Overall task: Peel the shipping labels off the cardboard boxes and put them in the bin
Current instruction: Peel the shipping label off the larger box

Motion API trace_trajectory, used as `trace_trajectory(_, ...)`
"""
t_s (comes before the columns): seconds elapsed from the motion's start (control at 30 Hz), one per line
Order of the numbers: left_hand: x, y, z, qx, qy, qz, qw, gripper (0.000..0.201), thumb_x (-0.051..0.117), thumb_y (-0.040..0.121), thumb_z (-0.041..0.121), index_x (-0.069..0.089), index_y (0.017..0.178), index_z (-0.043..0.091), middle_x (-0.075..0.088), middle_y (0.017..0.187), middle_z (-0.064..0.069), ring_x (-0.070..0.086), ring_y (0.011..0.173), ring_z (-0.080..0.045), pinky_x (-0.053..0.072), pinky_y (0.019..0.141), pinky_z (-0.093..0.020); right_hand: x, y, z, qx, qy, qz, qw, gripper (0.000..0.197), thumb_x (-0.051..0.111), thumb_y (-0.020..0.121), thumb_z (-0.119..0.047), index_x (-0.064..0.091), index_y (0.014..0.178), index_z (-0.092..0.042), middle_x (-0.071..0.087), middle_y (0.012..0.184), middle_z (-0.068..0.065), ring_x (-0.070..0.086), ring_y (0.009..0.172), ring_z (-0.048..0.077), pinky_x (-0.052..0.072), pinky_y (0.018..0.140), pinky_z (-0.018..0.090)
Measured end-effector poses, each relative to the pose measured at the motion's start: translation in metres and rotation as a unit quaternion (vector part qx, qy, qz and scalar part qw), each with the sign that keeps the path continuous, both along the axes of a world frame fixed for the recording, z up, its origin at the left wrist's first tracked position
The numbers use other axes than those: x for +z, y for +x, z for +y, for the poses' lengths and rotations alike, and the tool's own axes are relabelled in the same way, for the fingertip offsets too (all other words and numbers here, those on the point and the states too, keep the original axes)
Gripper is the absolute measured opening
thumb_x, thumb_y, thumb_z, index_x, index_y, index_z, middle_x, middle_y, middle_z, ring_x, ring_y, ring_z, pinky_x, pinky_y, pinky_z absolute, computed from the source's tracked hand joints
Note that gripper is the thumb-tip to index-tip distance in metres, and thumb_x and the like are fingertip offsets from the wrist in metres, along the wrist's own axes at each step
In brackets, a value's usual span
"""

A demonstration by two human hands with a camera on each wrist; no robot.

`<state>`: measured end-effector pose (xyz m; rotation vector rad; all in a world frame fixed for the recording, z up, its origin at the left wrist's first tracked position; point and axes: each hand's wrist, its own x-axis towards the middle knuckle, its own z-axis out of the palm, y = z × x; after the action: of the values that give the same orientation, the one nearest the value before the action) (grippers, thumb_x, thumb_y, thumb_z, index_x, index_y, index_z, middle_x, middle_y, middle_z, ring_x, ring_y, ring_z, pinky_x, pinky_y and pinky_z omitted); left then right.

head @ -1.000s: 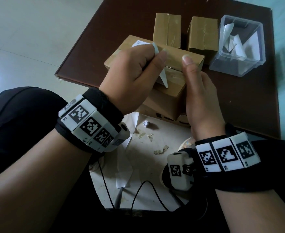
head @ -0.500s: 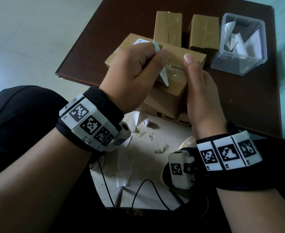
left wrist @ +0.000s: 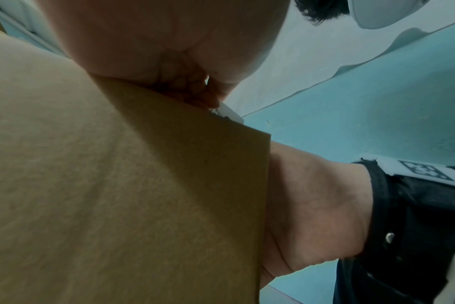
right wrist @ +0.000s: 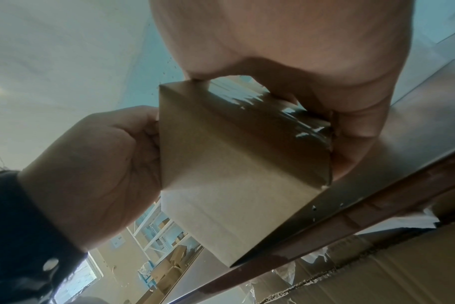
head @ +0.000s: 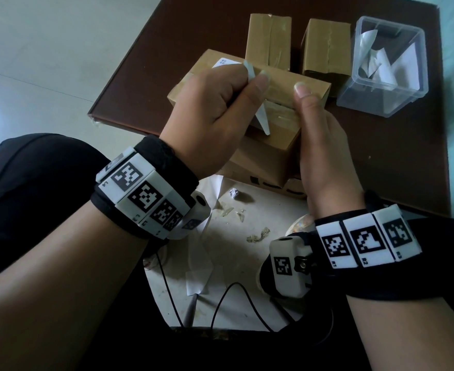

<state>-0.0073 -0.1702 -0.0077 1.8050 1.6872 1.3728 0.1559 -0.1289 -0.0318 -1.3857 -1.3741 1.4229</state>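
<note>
A brown cardboard box (head: 268,159) stands at the near edge of the dark table (head: 381,156). Its white shipping label (head: 263,120) is partly lifted, and a printed corner still lies on the box top. My left hand (head: 247,84) pinches the raised label between thumb and curled fingers. My right hand (head: 309,111) grips the box's right side, thumb on the taped top. In the right wrist view the right hand's fingers (right wrist: 351,127) wrap the box (right wrist: 234,164) and the left hand (right wrist: 96,164) lies against its other side. The clear plastic bin (head: 359,100) at the right holds peeled labels.
Two more taped cardboard boxes (head: 268,38) (head: 327,41) stand behind the held one, left of the bin. Below the table edge, the floor (head: 234,250) carries paper scraps, tape bits, a crumpled ball and a black cable.
</note>
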Motion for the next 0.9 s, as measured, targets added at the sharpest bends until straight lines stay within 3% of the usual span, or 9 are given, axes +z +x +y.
trace_trajectory(0.1, -0.0012, 0.0008, -0.0006, -0.004, 0.003, 0.001, 1.0, 0.041, 0.051, 0.106, 0.016, 0.049, 0.068, 0.004, 0.042, 0.057, 0.001, 0.041, 0.05, -0.02, 0.03, 0.05, -0.018, 0.0001, -0.0016, -0.0013, -0.005, -0.009, 0.034, 0.999, 0.07, 0.063, 0.081, -0.076, 0.064, 0.133, -0.028, 0.077, 0.119, -0.009, 0.074, 0.111, 0.009, 0.057, 0.104, 0.048)
trace_trajectory(0.27, -0.0014, 0.0011, -0.0001, 0.0, 0.013, -0.004, 1.0, 0.041, 0.052, 0.106, 0.013, 0.047, 0.066, 0.005, 0.04, 0.056, 0.001, 0.038, 0.049, -0.016, 0.029, 0.05, -0.019, -0.0029, -0.0029, -0.0004, 0.007, 0.014, 0.044, 0.999, 0.085, 0.07, 0.075, -0.074, 0.052, 0.145, -0.028, 0.07, 0.133, -0.008, 0.068, 0.123, 0.011, 0.053, 0.11, 0.046)
trace_trajectory(0.37, -0.0006, 0.0021, -0.0004, -0.002, 0.014, -0.008, 1.0, 0.041, 0.052, 0.106, 0.013, 0.045, 0.066, 0.008, 0.039, 0.056, 0.003, 0.036, 0.049, -0.012, 0.028, 0.05, -0.018, -0.0043, -0.0019, -0.0003, 0.007, 0.01, 0.046, 0.999, 0.08, 0.071, 0.076, -0.07, 0.053, 0.142, -0.028, 0.071, 0.131, -0.007, 0.07, 0.12, 0.011, 0.055, 0.107, 0.047)
trace_trajectory(0.57, -0.0018, 0.0022, -0.0005, 0.001, 0.016, -0.016, 1.0, 0.045, 0.052, 0.105, 0.013, 0.046, 0.064, -0.002, 0.044, 0.056, -0.015, 0.038, 0.049, -0.023, 0.029, 0.048, -0.027, -0.0022, -0.0031, -0.0005, 0.009, -0.003, 0.062, 0.998, 0.068, 0.07, 0.088, -0.055, 0.05, 0.144, -0.022, 0.07, 0.13, -0.005, 0.071, 0.118, 0.01, 0.057, 0.106, 0.044)
trace_trajectory(0.77, -0.001, 0.0038, -0.0017, -0.003, 0.008, -0.015, 1.0, 0.042, 0.052, 0.106, 0.013, 0.044, 0.065, 0.007, 0.039, 0.055, 0.002, 0.033, 0.05, -0.009, 0.027, 0.051, -0.016, -0.0022, -0.0021, -0.0019, 0.009, -0.008, 0.034, 0.999, 0.074, 0.068, 0.081, -0.064, 0.051, 0.142, -0.027, 0.071, 0.125, -0.01, 0.071, 0.113, 0.006, 0.057, 0.105, 0.046)
trace_trajectory(0.9, -0.0028, 0.0039, -0.0017, -0.008, 0.008, -0.014, 1.0, 0.043, 0.051, 0.106, 0.013, 0.049, 0.066, -0.002, 0.044, 0.056, -0.006, 0.036, 0.05, -0.013, 0.028, 0.052, -0.016, 0.0007, -0.0011, -0.0019, 0.007, -0.003, 0.008, 1.0, 0.068, 0.066, 0.082, -0.064, 0.054, 0.138, -0.028, 0.071, 0.123, -0.012, 0.071, 0.11, 0.004, 0.057, 0.104, 0.046)
